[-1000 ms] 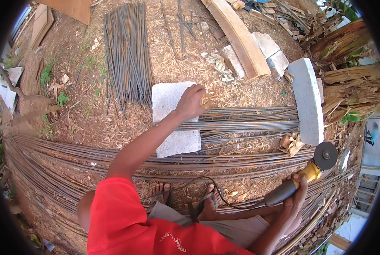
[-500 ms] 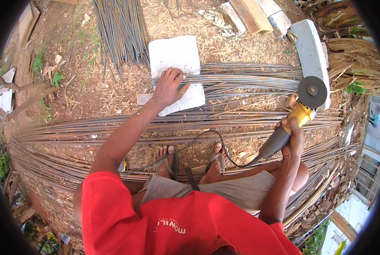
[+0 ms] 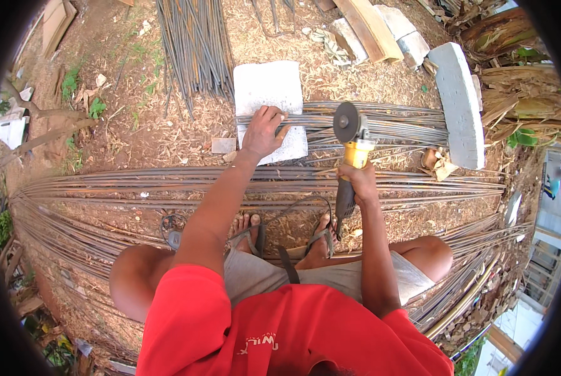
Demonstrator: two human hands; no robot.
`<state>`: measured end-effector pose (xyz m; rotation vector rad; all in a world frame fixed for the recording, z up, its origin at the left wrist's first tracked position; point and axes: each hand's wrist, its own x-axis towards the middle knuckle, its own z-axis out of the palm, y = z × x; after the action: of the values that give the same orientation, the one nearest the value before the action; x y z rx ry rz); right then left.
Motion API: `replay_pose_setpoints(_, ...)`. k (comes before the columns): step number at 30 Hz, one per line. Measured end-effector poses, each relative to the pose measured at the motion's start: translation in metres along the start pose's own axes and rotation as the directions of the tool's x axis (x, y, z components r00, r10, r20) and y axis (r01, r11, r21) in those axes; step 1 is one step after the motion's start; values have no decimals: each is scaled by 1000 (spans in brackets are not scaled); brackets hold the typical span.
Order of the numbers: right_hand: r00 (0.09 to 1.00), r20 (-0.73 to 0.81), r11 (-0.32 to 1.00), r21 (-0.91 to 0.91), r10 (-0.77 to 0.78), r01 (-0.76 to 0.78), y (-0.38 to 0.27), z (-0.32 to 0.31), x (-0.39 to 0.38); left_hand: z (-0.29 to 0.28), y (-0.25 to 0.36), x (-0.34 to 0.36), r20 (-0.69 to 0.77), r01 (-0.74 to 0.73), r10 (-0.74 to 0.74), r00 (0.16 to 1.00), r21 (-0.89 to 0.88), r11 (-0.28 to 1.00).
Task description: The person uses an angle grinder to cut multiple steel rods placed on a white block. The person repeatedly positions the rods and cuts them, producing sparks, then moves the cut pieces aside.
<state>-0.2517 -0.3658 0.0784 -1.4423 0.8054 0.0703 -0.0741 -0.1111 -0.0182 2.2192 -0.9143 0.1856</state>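
My left hand (image 3: 264, 133) is closed over the left ends of a bundle of steel rods (image 3: 406, 128), which crosses a white block (image 3: 268, 81). In my right hand (image 3: 359, 180) is a yellow and black angle grinder (image 3: 357, 154), gripped around its body with the head pointing away from me. Its dark cutting disc (image 3: 347, 121) is over or just beside the bundle, right of the block; whether it touches the rods I cannot tell. A black cord (image 3: 321, 198) runs from the grinder past my feet.
Long rusty rods (image 3: 136, 178) lie across the ground between my feet and the block. A second stack of rods (image 3: 195, 50) lies at the far left. A grey concrete slab (image 3: 459, 106) stands by the bundle's right end, with planks (image 3: 368, 28) and blocks behind.
My right hand has brought the grinder leftward, from the bundle's right end toward the white block, and turned it more upright. My left hand stays on the rods.
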Motion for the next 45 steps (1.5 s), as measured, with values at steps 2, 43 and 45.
replay_pose_setpoints(2,1000,21,999,-33,-2,2,14,9,3,3,3,-2,-14,5,-5,1000,13,1000)
replay_pose_setpoints(43,1000,9,977,-211,29,-26,60,41,36,12,1,-5,-132,32,-37,991,-39,999)
replay_pose_setpoints(45,1000,7,974,-227,20,-17,64,39,38,12,1,-6,-139,41,-46,989,-38,998)
